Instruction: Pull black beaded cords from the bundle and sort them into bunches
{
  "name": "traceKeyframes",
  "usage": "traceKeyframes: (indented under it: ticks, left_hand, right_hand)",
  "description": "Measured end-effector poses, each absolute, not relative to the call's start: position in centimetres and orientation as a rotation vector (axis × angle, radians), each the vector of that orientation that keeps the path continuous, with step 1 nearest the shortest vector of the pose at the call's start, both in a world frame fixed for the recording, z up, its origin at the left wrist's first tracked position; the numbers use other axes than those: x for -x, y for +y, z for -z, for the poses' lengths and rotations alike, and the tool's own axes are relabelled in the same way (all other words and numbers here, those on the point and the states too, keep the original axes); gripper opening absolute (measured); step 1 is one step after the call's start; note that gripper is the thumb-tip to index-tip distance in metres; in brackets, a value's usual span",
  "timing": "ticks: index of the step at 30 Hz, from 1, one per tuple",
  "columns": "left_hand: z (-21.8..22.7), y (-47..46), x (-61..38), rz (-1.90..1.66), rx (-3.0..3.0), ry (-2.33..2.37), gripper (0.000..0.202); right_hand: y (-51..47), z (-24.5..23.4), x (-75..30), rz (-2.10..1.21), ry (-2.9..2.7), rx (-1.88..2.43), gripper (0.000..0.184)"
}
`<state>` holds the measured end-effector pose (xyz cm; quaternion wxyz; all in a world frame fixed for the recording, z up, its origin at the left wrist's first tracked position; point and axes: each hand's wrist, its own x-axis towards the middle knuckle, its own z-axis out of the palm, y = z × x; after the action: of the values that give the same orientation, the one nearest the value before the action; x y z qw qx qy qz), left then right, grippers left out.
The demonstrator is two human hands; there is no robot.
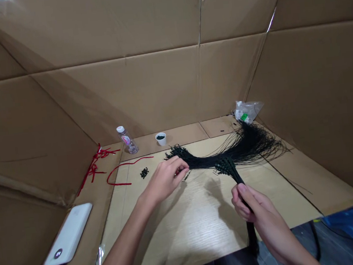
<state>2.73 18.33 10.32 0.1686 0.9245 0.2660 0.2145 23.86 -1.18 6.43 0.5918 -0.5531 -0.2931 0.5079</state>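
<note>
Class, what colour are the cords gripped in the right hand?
The cords are black, seen best in the head view, the only one here.

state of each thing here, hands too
left hand: fingertips together, grip unclear
right hand: closed around small bundle
small bundle: gripped, knobbly end flared
large bundle: lying, one end splayed
bottle: capped
cup: open, dark bits inside
beads: loose, clustered
red cord: lying curved
red tangle: bunched
white device: lying flat
bag: crumpled

The strands (249, 143) are black, the cord (120, 184) red.
</note>
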Motion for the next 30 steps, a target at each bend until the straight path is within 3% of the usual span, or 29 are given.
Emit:
traceKeyframes:
  ticks: [9, 18, 30]
  left_hand:
    - [-13.0, 13.3, -1.6, -0.596, -2.549, 0.621, 0.005]
    - [-15.4, 10.7, 0.7, -0.664, -2.734, 0.594, 0.017]
    - [-13.4, 11.1, 3.4, -0.824, -2.654, 0.619, 0.011]
  right_hand:
    - [2.3, -8.0, -22.0, -1.155, -0.940, 1.235, 0.054]
    - [3.4, -8.2, -19.2, -1.254, -1.259, 1.157, 0.050]
    - [0.9, -7.3, -19.0, -1.377, -1.301, 1.203, 0.049]
